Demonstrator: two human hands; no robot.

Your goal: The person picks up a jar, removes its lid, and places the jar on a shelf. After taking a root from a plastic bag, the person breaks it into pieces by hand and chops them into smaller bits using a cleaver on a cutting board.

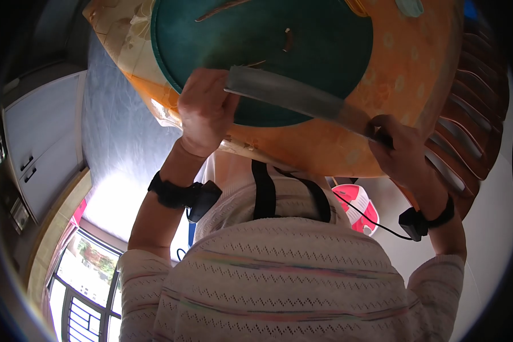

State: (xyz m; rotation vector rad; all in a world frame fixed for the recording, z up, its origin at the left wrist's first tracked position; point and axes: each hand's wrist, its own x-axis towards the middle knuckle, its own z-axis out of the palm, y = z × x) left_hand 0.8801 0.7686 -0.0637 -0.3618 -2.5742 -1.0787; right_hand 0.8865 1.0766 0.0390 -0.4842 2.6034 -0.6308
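Observation:
My right hand (398, 142) is closed around the dark handle end of a long knife (290, 94) with a broad grey blade. The blade slants across the near part of a round dark green tray (325, 74), its far end beside my left hand. My left hand (205, 108) is closed in a fist over the tray's near left rim; what it holds is hidden. A thin stick (257, 63) shows just past the blade. On the tray lie a short brown piece (288, 41) with a pale end and a longer brown, root-like strip (219, 9).
An orange patterned cloth (404, 68) covers the table. At the top edge are a yellow item (357, 7) and a pale green item (410, 7). A slatted brown wooden chair (467, 114) stands right. Below the table sits a pink and white object (356, 208), with a black cable nearby.

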